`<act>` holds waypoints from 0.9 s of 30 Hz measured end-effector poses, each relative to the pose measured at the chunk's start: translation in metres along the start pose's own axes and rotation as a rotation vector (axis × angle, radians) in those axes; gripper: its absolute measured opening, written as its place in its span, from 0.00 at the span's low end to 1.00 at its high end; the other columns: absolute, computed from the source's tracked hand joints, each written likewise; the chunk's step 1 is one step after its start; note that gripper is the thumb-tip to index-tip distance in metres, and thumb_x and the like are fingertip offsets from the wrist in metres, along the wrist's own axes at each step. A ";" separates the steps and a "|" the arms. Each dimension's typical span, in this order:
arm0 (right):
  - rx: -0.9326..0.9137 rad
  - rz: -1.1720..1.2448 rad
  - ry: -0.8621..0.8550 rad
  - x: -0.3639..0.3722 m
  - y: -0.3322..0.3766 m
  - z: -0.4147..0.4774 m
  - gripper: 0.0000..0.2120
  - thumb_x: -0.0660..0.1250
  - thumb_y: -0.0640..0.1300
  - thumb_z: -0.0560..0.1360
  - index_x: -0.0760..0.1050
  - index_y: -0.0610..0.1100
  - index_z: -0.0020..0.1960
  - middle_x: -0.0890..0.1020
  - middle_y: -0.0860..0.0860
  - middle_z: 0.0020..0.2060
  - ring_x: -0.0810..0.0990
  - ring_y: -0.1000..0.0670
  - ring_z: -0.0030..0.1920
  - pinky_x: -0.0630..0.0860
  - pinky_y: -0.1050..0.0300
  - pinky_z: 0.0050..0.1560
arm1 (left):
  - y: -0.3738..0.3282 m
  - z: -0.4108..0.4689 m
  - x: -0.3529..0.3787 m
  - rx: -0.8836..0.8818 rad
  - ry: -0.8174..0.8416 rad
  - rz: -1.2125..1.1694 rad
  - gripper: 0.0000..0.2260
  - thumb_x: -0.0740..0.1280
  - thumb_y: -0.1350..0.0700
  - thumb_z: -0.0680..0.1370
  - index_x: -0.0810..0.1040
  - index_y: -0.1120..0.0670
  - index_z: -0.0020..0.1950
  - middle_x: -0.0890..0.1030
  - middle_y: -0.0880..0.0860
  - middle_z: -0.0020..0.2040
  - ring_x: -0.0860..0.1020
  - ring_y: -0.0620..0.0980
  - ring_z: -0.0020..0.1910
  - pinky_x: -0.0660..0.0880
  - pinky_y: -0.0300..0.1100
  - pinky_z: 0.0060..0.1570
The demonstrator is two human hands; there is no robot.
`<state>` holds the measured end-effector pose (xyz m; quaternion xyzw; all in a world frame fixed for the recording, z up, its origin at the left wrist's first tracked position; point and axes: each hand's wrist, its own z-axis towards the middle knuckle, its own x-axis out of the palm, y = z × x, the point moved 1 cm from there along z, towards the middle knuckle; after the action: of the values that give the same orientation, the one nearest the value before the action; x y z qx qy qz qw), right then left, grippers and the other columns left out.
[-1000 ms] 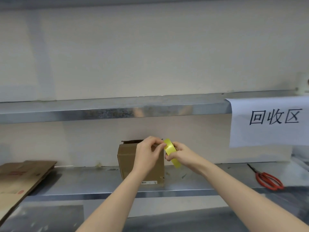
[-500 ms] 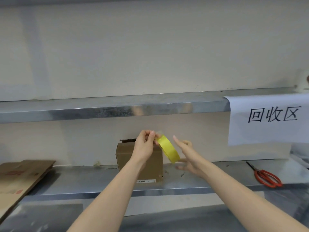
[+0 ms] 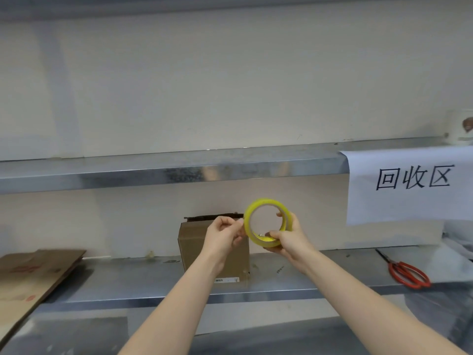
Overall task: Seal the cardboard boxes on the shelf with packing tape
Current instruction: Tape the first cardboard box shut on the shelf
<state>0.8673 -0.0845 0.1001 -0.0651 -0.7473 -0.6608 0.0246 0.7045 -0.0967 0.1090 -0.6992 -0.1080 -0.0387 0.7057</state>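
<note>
A small brown cardboard box (image 3: 194, 242) stands on the lower metal shelf (image 3: 133, 280), its top flaps slightly raised at the back. In front of it I hold a yellow roll of packing tape (image 3: 266, 221), its hole facing me. My right hand (image 3: 289, 239) grips the roll from below and the right side. My left hand (image 3: 225, 231) pinches at the roll's left rim, where the tape end seems to be. Both hands cover part of the box front.
Red-handled scissors (image 3: 407, 272) lie on the shelf at the right. A flattened cardboard sheet (image 3: 33, 272) lies at the left end. A white paper sign (image 3: 412, 185) hangs from the upper shelf (image 3: 179, 170). A pale jar (image 3: 460, 129) stands on that shelf.
The roll has turned from edge-on to face me. My right hand, open half a second ago, now grips it from below. My left hand stays at its left rim.
</note>
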 end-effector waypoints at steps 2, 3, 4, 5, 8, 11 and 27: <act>-0.100 -0.106 -0.028 -0.001 0.000 -0.003 0.24 0.64 0.28 0.74 0.67 0.53 0.62 0.79 0.42 0.48 0.81 0.47 0.45 0.79 0.54 0.37 | 0.002 0.000 -0.001 -0.016 -0.004 -0.004 0.07 0.67 0.68 0.76 0.72 0.58 0.50 0.78 0.57 0.42 0.79 0.49 0.37 0.77 0.38 0.39; -0.143 -0.143 -0.052 -0.002 0.000 -0.003 0.24 0.65 0.28 0.73 0.68 0.51 0.61 0.80 0.43 0.47 0.82 0.47 0.47 0.80 0.53 0.40 | 0.002 -0.001 -0.001 -0.031 0.009 -0.004 0.10 0.66 0.70 0.76 0.73 0.60 0.54 0.79 0.58 0.45 0.80 0.50 0.39 0.78 0.37 0.38; -0.182 -0.169 -0.078 -0.003 0.001 -0.004 0.24 0.66 0.28 0.72 0.69 0.50 0.61 0.81 0.44 0.46 0.81 0.47 0.49 0.80 0.52 0.45 | 0.003 -0.001 -0.001 -0.050 0.025 0.001 0.12 0.67 0.70 0.76 0.73 0.62 0.57 0.79 0.60 0.48 0.80 0.51 0.42 0.79 0.37 0.40; -0.215 -0.179 -0.100 -0.003 0.002 -0.004 0.24 0.69 0.28 0.70 0.71 0.48 0.60 0.82 0.46 0.46 0.81 0.47 0.50 0.78 0.52 0.49 | 0.004 -0.001 0.000 -0.072 0.039 0.003 0.13 0.68 0.70 0.75 0.74 0.64 0.59 0.79 0.61 0.51 0.80 0.52 0.44 0.80 0.37 0.43; -0.182 -0.131 -0.104 -0.001 0.006 0.000 0.28 0.78 0.31 0.62 0.73 0.45 0.57 0.82 0.48 0.49 0.80 0.46 0.51 0.77 0.50 0.56 | 0.007 -0.005 0.003 -0.147 0.076 0.000 0.12 0.69 0.70 0.74 0.76 0.68 0.58 0.81 0.62 0.49 0.80 0.51 0.45 0.79 0.38 0.47; -0.063 -0.026 -0.101 0.002 0.006 0.005 0.18 0.78 0.30 0.61 0.78 0.42 0.46 0.83 0.45 0.43 0.80 0.43 0.50 0.76 0.44 0.61 | 0.005 -0.008 0.005 -0.193 0.046 -0.048 0.09 0.69 0.70 0.74 0.77 0.65 0.54 0.80 0.59 0.41 0.80 0.46 0.36 0.79 0.35 0.41; 0.167 0.254 -0.099 0.011 -0.004 0.012 0.11 0.67 0.21 0.68 0.74 0.35 0.43 0.79 0.41 0.39 0.80 0.44 0.38 0.81 0.56 0.31 | -0.004 0.004 -0.020 -0.084 -0.027 0.324 0.13 0.71 0.69 0.71 0.70 0.56 0.45 0.81 0.56 0.32 0.78 0.50 0.31 0.73 0.36 0.30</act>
<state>0.8565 -0.0721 0.0961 -0.1893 -0.7858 -0.5839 0.0761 0.6836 -0.0943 0.1088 -0.7366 -0.0016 0.0804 0.6715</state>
